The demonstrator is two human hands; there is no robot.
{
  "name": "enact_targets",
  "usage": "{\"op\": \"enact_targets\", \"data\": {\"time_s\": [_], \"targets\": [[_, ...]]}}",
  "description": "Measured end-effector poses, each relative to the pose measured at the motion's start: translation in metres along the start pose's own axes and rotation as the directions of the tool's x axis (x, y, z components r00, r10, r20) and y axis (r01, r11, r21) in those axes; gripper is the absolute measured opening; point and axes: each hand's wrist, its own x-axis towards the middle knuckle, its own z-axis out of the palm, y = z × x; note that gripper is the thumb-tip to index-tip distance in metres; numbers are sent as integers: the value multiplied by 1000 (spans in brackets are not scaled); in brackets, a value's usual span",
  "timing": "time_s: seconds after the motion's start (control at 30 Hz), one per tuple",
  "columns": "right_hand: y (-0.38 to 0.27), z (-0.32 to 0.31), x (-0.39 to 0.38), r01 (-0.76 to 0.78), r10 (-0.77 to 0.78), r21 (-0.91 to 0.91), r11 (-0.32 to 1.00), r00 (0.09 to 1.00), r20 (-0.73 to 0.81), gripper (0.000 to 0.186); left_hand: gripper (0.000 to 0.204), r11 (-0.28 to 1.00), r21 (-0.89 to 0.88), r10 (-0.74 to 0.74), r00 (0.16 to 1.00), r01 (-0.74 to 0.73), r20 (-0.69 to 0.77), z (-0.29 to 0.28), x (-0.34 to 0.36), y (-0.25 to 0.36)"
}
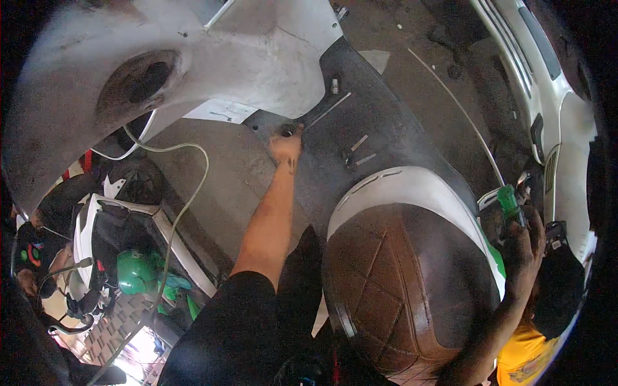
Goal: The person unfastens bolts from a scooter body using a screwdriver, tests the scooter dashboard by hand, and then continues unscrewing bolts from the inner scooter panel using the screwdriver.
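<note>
My left hand (286, 148) is closed at the left edge of the scooter's dark floorboard (386, 122), by a small dark round spot. A thin metal rod (329, 109) runs from beside my thumb across the board; whether I grip it I cannot tell. Over by the seat's right side, my right hand (526, 241) is wrapped round a green-handled tool (508, 201), its far end hard to make out. On the floorboard lie a small metal socket (335, 85) and two short slim tools (359, 143) (365, 159).
The scooter's pale front panel (270, 58) fills the upper left, its brown seat (393, 283) the lower middle. A pale hose (205, 174) hangs at left above another scooter's white panel (90, 238). A white vehicle body (570, 141) stands at right, near someone's yellow garment (528, 354).
</note>
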Motion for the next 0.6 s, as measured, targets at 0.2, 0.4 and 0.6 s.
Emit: {"op": "enact_targets", "data": {"time_s": [0.2, 0.4, 0.6], "targets": [[4, -2, 3, 212, -208, -160, 964, 977, 45, 52, 47, 981, -108, 150, 982, -163, -117, -7, -9, 11], [-1, -1, 0, 89, -89, -20, 996, 996, -4, 59, 35, 595, -700, -265, 919, 395, 293, -28, -73, 4], [-36, -17, -21, 195, -183, -136, 971, 979, 94, 55, 36, 162, -753, 79, 752, 638, 654, -74, -103, 41]]}}
